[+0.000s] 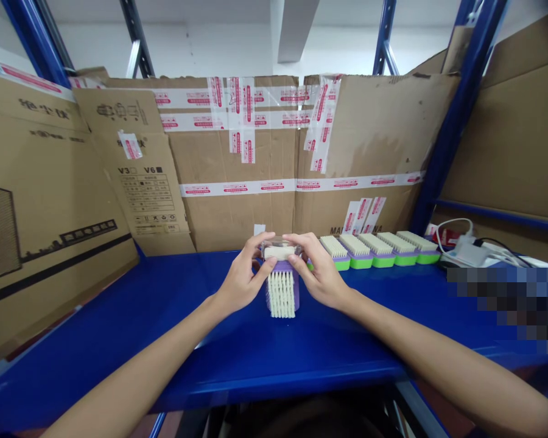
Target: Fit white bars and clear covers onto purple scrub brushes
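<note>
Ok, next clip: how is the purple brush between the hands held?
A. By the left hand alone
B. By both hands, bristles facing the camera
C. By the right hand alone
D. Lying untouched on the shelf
B: the left hand and right hand both grip the purple brush, whose white bristles face the camera above the blue shelf.

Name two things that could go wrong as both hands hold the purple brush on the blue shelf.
The purple brush stands on end, gripped only at its top by the left hand and right hand; it may tip. The right hand sits close to the row of brushes and might knock them.
</note>
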The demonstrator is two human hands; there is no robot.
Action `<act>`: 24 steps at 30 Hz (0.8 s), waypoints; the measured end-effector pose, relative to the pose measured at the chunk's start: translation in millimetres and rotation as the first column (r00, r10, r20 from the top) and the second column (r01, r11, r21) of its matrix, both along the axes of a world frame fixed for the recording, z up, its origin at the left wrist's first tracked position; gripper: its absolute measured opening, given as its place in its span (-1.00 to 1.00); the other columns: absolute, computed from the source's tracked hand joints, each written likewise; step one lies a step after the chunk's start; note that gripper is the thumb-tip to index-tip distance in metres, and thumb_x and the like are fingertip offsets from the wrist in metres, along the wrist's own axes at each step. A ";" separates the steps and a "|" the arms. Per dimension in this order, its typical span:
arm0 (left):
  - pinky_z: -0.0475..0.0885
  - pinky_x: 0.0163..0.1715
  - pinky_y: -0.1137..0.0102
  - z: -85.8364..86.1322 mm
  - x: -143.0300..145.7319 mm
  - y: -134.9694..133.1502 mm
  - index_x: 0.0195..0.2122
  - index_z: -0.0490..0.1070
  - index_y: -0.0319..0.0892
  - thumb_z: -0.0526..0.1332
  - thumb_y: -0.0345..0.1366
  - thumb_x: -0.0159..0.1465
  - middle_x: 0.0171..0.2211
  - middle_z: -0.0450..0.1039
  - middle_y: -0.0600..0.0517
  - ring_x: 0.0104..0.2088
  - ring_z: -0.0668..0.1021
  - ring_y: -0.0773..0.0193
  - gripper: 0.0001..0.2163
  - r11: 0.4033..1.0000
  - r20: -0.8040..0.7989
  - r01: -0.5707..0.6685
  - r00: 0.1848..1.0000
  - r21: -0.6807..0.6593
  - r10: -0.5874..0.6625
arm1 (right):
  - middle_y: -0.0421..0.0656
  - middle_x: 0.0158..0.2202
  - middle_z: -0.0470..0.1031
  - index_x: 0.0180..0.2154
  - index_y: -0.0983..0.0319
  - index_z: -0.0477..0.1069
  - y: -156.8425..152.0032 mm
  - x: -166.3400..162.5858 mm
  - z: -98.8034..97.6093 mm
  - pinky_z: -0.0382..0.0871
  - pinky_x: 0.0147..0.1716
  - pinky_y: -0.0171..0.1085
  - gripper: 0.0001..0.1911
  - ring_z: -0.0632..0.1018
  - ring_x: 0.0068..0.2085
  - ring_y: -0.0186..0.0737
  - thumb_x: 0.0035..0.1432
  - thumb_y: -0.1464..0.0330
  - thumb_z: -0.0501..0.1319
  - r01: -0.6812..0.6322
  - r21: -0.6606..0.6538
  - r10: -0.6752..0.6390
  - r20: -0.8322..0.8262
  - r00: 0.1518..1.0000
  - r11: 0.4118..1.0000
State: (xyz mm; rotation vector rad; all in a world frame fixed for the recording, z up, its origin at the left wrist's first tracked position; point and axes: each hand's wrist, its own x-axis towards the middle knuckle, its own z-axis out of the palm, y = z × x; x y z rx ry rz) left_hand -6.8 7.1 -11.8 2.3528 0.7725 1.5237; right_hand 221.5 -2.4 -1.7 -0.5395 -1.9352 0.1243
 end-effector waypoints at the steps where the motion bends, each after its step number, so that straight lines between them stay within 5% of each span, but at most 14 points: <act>1: 0.63 -0.13 0.26 -0.1 0.1 0.0 0.40 0.23 0.07 0.23 -0.14 0.55 0.26 0.48 -0.13 0.04 0.66 0.09 -0.57 1.000 0.002 0.003 1.000 0.002 -0.003 | -0.03 0.09 0.48 0.33 -0.04 0.32 0.3 -0.1 0.0 0.54 0.08 0.08 -0.62 0.55 0.04 0.00 0.58 0.26 0.13 0.001 -0.001 -0.001 0.001 1.000 1.000; 18: 0.60 -0.20 0.34 -1.3 -0.6 2.6 0.30 0.28 0.00 0.25 -0.10 0.53 0.17 0.52 -0.13 -0.02 0.68 0.14 -0.62 1.000 0.012 0.009 1.000 -0.017 -0.008 | -0.03 0.09 0.49 0.36 -0.02 0.31 4.2 2.8 -1.3 0.54 0.08 0.06 -0.61 0.56 0.04 -0.02 0.59 0.20 0.11 -0.014 -0.003 0.014 0.049 0.999 1.000; 24: 0.60 -0.18 0.34 0.4 -2.6 5.9 0.28 0.27 0.00 0.23 -0.06 0.54 0.20 0.52 -0.13 0.00 0.68 0.14 -0.63 0.999 -0.010 0.028 1.000 -0.029 -0.028 | 0.02 0.25 0.50 0.42 0.02 0.22 9.5 5.3 -5.2 0.55 0.10 0.08 -0.49 0.58 0.12 0.04 0.55 0.17 0.17 -0.049 -0.026 0.051 0.094 0.994 0.998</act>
